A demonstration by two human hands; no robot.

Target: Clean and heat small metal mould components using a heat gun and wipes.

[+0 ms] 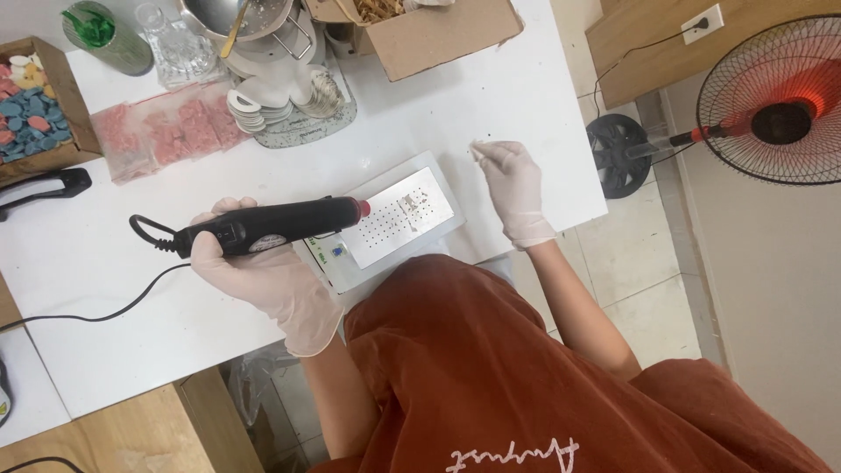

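Observation:
My left hand (263,276), in a thin pale glove, grips a black corded hand-held heat tool (263,229). Its red nozzle tip (362,208) points at a perforated metal plate (399,219) set on a small white device (350,263) on the white table (105,289). A small pale piece (412,208) rests on the plate, just right of the nozzle. My right hand (515,193), also gloved, hovers over the table right of the device. Its fingertips pinch a tiny pale bit (479,150).
At the left is a cardboard box of coloured pieces (35,109), with pink bags (166,131) beside it. White moulded pieces (280,101), a metal bowl (232,17), a green glass (105,35) and another cardboard box (429,35) stand behind. A fan (771,105) stands on the floor right.

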